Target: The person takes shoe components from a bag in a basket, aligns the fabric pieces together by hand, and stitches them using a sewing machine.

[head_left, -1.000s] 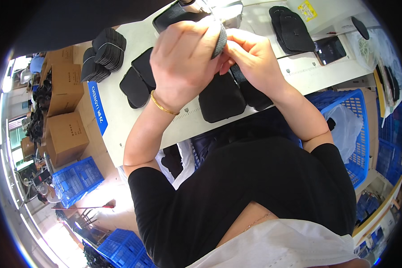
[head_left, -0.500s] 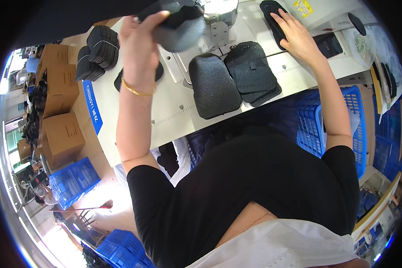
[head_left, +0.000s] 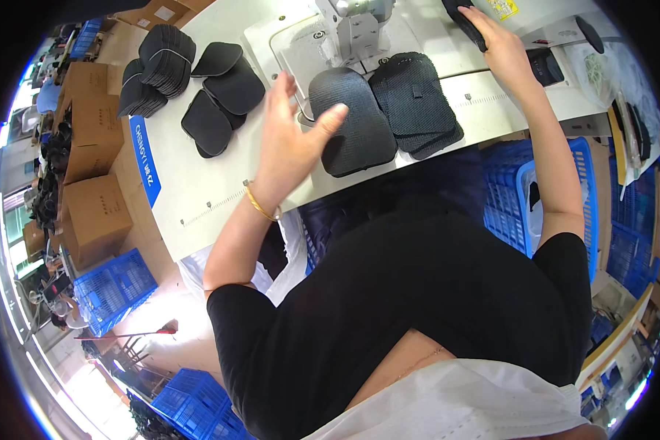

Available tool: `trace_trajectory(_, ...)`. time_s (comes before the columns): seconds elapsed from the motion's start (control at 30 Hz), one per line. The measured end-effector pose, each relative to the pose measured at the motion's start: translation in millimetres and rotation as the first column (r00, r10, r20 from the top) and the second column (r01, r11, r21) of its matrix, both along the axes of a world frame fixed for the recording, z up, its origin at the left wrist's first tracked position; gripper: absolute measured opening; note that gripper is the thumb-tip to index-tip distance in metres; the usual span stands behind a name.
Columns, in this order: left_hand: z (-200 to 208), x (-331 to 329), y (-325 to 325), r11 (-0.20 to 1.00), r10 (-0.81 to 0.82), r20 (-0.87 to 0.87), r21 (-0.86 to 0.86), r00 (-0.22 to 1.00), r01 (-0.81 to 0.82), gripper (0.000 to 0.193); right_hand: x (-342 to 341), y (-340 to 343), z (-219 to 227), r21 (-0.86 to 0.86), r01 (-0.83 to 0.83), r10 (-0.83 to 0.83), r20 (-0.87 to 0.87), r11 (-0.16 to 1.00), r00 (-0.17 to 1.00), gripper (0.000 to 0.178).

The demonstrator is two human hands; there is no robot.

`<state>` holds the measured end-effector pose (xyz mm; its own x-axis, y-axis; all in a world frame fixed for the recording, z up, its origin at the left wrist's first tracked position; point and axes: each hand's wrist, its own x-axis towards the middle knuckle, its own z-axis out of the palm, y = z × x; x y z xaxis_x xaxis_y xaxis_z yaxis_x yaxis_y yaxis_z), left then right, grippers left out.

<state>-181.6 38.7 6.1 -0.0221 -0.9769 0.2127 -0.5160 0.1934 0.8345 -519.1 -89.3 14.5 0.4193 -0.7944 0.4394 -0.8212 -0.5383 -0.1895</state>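
My left hand (head_left: 297, 147) is held above the worktable with fingers and thumb apart and nothing in it. Its thumb overlaps the left edge of a black, round-cornered fabric pad (head_left: 353, 136). Right of that pad lies a small stack of black mesh pieces (head_left: 414, 103), the top one bearing a little square tab. At the far right, the fingers of my right hand (head_left: 500, 55) grip the edge of a black padded piece (head_left: 463, 23), cut off by the picture's top. Loose black pieces (head_left: 211, 121) overlap left of my left hand.
A sewing machine (head_left: 359, 33) stands at the table's back middle. Tied stacks of black pieces (head_left: 167, 62) sit at the table's left end. Blue baskets (head_left: 524, 213) are below the right side; cardboard boxes (head_left: 99, 220) and another blue crate (head_left: 116, 290) stand on the left floor.
My left hand has let go of a dark panel and come down toward the black pad. More loose pieces show at left. My right hand has shifted slightly, its black piece now higher and tilted.
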Motion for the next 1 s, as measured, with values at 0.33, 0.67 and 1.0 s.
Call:
trace_trajectory(0.33, -19, -31, 5, 0.990, 0.031, -0.036, 0.140, 0.999, -0.026, 0.088, 80, 116, -9, -0.039, -0.081, 0.071, -0.211, 0.996, 0.975, 0.061)
trace_trajectory(0.67, -24, -38, 1, 0.984, 0.132, -0.116, 0.133, 0.984, -0.117, 0.086, 50, 89, -35, 0.262, -0.030, -0.090, 0.433, 0.965, 0.897, 0.064)
trace_trajectory(1.0, 1, -43, 7, 0.883, 0.254, 0.390, -0.468, 0.885, -0.047, 0.075, 89, 102, -41, -0.121, 0.062, -0.009, 0.392, 0.991, 0.920, 0.063)
